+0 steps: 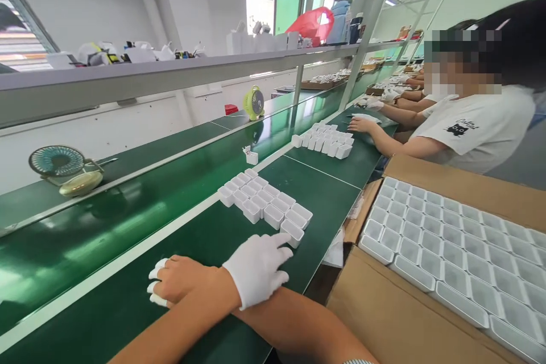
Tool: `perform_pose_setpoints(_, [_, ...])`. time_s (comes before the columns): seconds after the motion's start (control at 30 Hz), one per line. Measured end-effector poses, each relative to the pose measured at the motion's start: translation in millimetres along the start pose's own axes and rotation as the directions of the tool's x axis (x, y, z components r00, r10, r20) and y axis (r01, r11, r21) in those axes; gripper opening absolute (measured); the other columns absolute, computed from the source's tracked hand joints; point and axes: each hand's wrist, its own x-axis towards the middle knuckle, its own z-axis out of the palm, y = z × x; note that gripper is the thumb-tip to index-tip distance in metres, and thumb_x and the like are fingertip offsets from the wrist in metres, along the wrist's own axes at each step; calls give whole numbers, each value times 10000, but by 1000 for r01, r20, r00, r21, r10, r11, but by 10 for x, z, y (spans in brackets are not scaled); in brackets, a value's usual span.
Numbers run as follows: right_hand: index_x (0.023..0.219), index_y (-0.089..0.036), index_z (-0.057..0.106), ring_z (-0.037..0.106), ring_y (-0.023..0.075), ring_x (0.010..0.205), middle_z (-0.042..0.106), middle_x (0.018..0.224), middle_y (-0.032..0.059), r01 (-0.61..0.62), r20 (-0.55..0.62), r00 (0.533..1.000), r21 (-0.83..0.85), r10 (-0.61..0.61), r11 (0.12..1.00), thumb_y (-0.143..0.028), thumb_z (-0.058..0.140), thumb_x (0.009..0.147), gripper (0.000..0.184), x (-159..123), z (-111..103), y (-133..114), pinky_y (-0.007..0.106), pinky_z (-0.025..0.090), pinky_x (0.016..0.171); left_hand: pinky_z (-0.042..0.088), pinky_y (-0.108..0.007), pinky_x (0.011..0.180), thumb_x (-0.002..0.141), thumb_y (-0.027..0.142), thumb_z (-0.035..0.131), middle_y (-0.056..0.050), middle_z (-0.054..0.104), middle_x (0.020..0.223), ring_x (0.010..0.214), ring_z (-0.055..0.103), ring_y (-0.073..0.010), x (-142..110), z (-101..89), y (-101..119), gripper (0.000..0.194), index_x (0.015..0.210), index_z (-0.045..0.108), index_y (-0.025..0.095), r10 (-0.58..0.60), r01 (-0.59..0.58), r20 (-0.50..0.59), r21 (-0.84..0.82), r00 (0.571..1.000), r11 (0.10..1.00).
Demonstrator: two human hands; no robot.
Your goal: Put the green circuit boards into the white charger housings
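Note:
My arms are crossed on the green work surface (128,296). My left hand (258,267) wears a white glove and lies flat with its fingers spread. Its forefinger touches the nearest of a cluster of small white open boxes (264,205). My right hand (179,278) is bare except for white finger cots. It rests on the surface to the left with its fingers loosely stretched and nothing in it.
At my right, an open cardboard carton (426,173) holds rows of white boxes (447,256). A seated person (478,125) works at another cluster of boxes (326,139). One single box (251,156) stands by the belt. A teal fan (57,162) and a yellow-green fan (253,102) stand behind the belt.

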Motion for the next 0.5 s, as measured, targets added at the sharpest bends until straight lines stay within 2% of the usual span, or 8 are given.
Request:
perform_pose_setpoints(0.07, [960, -207, 660, 595, 218, 1006, 682, 1128, 70, 38, -20, 999, -44, -39, 998, -409, 516, 989, 249, -8, -13, 9, 341, 471, 818, 549, -378, 719, 891, 336, 577, -98, 592, 1340, 882, 667, -238, 195, 27, 116, 263, 1092, 673, 198, 20, -24, 83, 49, 996, 999])
perform_pose_setpoints(0.17, [960, -207, 658, 599, 213, 998, 679, 1137, 77, 55, -29, 998, -73, -57, 996, -421, 486, 1003, 278, -9, 3, 22, 343, 479, 823, 539, -365, 724, 891, 369, 581, -118, 627, 1191, 942, 652, -263, 410, 66, 174, 275, 1057, 676, 172, -20, 11, 144, 67, 989, 998])
perform_pose_setpoints(0.3, [961, -213, 652, 597, 212, 1008, 673, 1135, 80, 63, -20, 998, -73, -65, 995, -423, 475, 1009, 279, -2, 42, 28, 340, 488, 826, 545, -387, 767, 893, 382, 591, -134, 627, 1136, 962, 647, -284, 538, 138, 164, 301, 1069, 672, 152, -91, 82, 192, 52, 977, 995])
perform_pose_setpoints(0.4, [964, -219, 646, 595, 212, 1014, 670, 1145, 72, 60, -10, 998, -74, -61, 995, -418, 467, 1012, 272, -1, 48, 27, 341, 492, 832, 548, -419, 789, 866, 376, 636, -156, 634, 1097, 964, 646, -309, 516, 207, 172, 311, 1059, 676, 135, -124, 124, 150, 6, 981, 992])
perform_pose_setpoints(0.5, [960, -220, 646, 597, 213, 1012, 674, 1146, 62, 50, -5, 999, -86, -51, 995, -413, 471, 1010, 265, -5, 38, 17, 342, 495, 829, 558, -438, 817, 850, 356, 659, -161, 653, 1081, 983, 643, -318, 391, 245, 189, 287, 1039, 681, 142, -100, 103, 36, -76, 994, 992])
